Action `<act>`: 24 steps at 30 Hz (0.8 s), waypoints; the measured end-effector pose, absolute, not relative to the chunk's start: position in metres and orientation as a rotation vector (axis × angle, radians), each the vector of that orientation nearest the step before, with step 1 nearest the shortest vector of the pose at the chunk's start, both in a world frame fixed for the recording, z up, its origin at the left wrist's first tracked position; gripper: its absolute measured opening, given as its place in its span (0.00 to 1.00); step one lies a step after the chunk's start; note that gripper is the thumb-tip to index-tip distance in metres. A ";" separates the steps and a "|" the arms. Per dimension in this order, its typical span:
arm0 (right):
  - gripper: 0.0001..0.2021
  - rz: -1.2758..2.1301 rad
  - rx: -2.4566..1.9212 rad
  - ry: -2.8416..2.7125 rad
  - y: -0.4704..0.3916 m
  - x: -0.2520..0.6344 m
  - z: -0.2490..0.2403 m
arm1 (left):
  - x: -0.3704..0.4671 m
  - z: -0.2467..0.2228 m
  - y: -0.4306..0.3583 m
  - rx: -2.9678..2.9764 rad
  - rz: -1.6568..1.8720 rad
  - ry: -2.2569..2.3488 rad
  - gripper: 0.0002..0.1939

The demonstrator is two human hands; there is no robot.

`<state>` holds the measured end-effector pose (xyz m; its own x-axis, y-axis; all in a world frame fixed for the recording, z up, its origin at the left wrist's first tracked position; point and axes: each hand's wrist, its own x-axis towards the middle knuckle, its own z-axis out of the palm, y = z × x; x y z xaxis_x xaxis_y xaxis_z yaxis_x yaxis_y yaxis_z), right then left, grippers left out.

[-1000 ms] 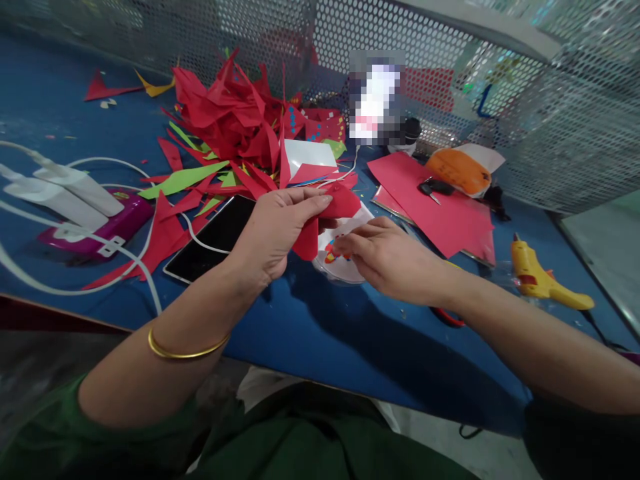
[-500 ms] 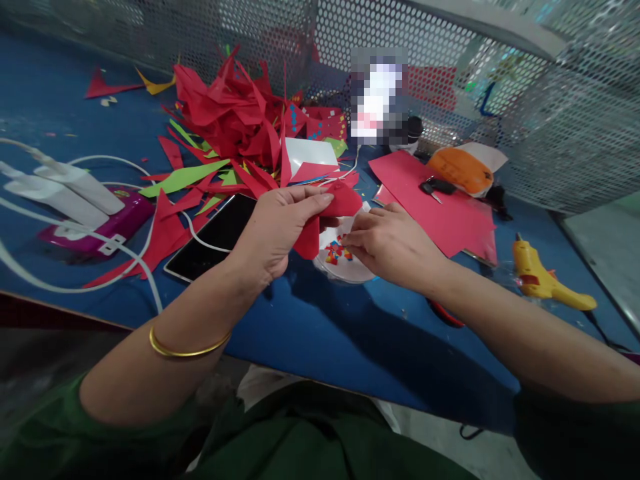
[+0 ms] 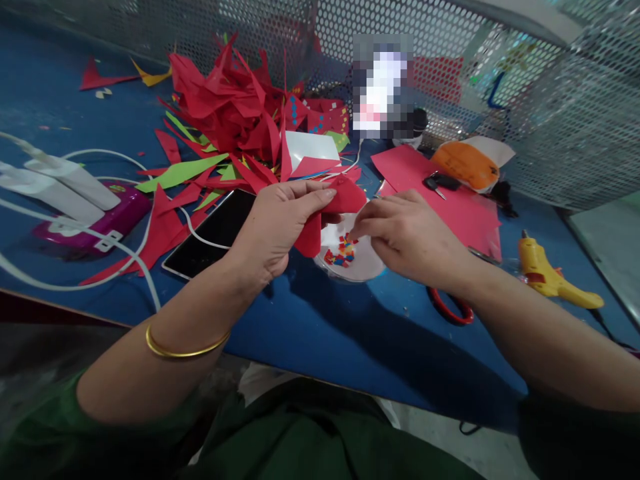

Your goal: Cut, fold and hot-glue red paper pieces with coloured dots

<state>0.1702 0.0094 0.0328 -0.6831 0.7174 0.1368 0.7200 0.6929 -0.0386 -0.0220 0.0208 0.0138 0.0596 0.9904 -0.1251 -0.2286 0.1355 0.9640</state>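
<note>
My left hand [image 3: 280, 230] pinches a folded red piece [image 3: 349, 197] between thumb and fingers, with a second red flap hanging below. My right hand [image 3: 405, 233] is over the right side of a round white dish [image 3: 365, 260], its thumb and fingertips pressed together; whatever is between them is too small to make out. Small red, blue and yellow bits [image 3: 343, 252] lie in the dish, just left of the right fingertips.
A heap of red scraps [image 3: 225, 107] lies behind my left hand, beside a dark tablet [image 3: 213, 233]. White cables and a purple power strip [image 3: 95, 220] are at left. Red sheets [image 3: 450, 207], red-handled scissors [image 3: 453, 313] and a yellow glue gun [image 3: 550, 273] are at right.
My right hand has shifted slightly right and up from the bits, uncovering more of them and of the dish. The red scissor handle shows more. My left hand keeps its hold.
</note>
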 end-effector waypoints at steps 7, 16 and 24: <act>0.20 0.254 -1.029 -2.940 0.008 0.172 0.038 | -0.022 0.013 0.021 0.992 1.194 1.007 0.02; 0.19 -0.075 -1.187 -2.815 0.007 0.167 0.041 | -0.022 0.012 0.022 1.023 1.197 1.030 0.03; 0.19 -0.058 -1.144 -2.877 -0.003 0.175 0.044 | -0.022 0.013 0.020 1.009 1.181 1.033 0.04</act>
